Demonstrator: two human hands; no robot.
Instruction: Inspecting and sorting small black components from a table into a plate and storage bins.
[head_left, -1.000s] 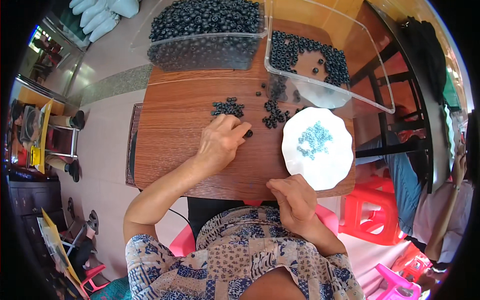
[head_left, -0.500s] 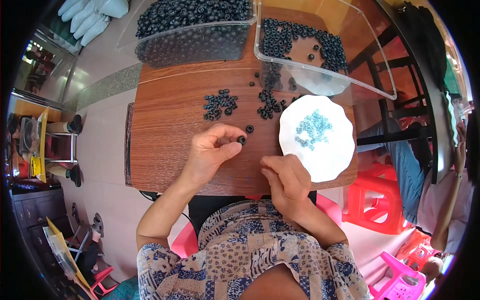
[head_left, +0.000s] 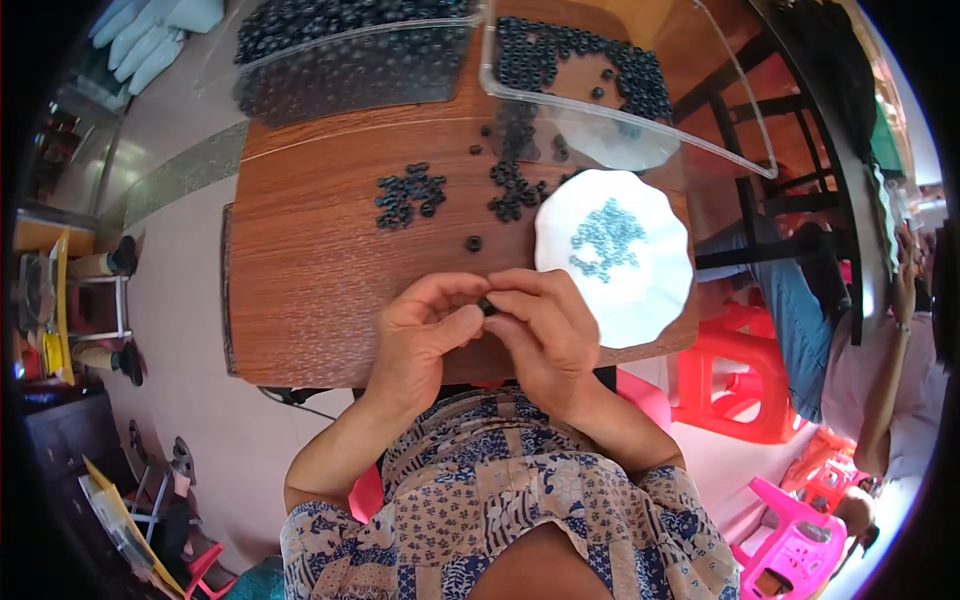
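My left hand (head_left: 418, 325) pinches a small black ring-shaped piece (head_left: 487, 307) between thumb and fingertips, low over the table's near edge. From the other side my right hand (head_left: 550, 325) meets it, fingers closed at the ring; anything tiny inside that pinch is hidden. One loose black ring (head_left: 473, 243) lies on the table just beyond both hands. Farther off are two small heaps of black rings, a left heap (head_left: 410, 195) and a right heap (head_left: 512, 192). A white scalloped plate (head_left: 625, 322), right of my hands, bears many tiny pale-blue pieces (head_left: 608, 238).
At the wooden table's (head_left: 310, 270) far side, a clear plastic bin (head_left: 400, 28) is full of black rings. A second clear bin (head_left: 600, 122) beside it holds fewer. Red stools (head_left: 735, 385) and a seated person's leg (head_left: 800, 340) are on the right.
My right hand has moved left, away from beside the plate, and now meets my left hand at the black ring. The whole view has shifted slightly.
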